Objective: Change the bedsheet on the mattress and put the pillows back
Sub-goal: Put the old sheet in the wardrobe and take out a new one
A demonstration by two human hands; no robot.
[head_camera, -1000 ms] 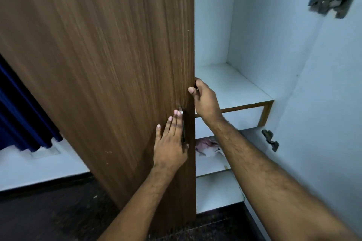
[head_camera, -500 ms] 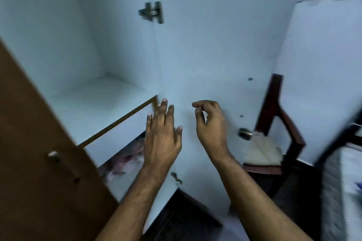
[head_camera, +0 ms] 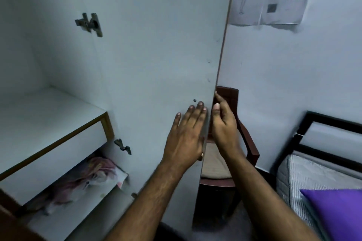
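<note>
Mattress (head_camera: 305, 180) far right; flat left hand (head_camera: 186, 135), right hand (head_camera: 223, 123) gripping wardrobe door (head_camera: 156, 64) edge.

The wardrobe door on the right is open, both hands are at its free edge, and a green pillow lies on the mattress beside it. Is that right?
Not quite: the pillow is purple, not green, as the head view shows. The rest holds: the wardrobe door stands open, the left hand lies flat on its inner face near the free edge, the right hand is at that edge, and the pillow lies on the mattress.
</note>
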